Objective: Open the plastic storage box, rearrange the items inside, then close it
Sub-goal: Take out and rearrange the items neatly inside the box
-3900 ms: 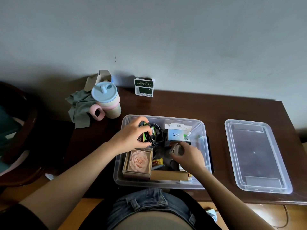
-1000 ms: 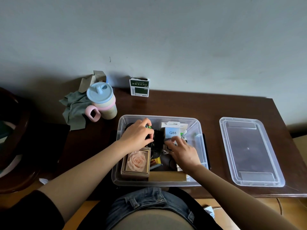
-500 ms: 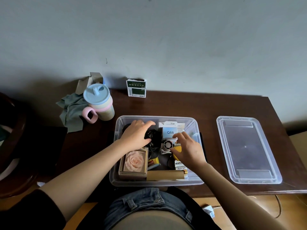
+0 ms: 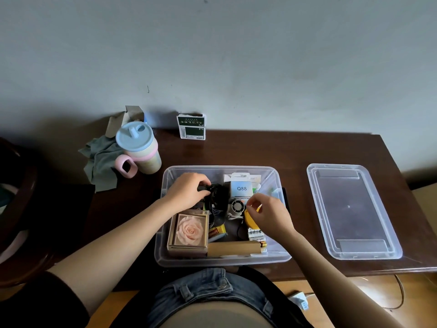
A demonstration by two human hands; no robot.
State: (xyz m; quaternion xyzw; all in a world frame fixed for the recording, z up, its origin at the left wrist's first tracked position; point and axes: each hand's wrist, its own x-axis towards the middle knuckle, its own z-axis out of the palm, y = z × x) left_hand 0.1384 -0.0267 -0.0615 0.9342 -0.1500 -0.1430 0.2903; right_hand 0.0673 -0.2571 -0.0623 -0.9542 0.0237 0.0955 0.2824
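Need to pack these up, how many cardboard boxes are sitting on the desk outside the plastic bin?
2: an open brown box behind the cup, and a green-and-white box against the wall.

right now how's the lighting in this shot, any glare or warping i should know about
Head view: dim, light from the right, soft sheen on the lid and table; deep shadow at far left past the cup; wide-angle bowing of the table edges; Q88 box label still sharp.

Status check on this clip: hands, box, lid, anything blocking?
Left hand grips black cable bundle. Right hand pinches yellow item. Storage box open, lid on table at right. Nothing blocking.
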